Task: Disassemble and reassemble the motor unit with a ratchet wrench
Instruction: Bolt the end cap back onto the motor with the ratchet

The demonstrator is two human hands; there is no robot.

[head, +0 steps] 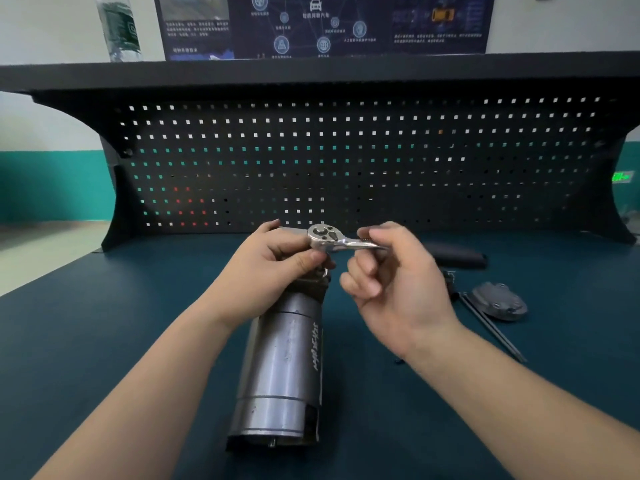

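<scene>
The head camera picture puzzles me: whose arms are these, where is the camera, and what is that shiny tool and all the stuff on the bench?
No machine here: a person wears a camera on the head, so you look down along their own two arms. The left hand steadies the round head of a shiny ratchet wrench, and the right hand pinches its handle. The wrench head sits over the far end of a grey metal motor unit, a cylinder lying on the dark green bench top. To the right lie a dark cap-shaped cover, two thin long rods and a black handle-like tool. Behind stands a black pegboard.
</scene>
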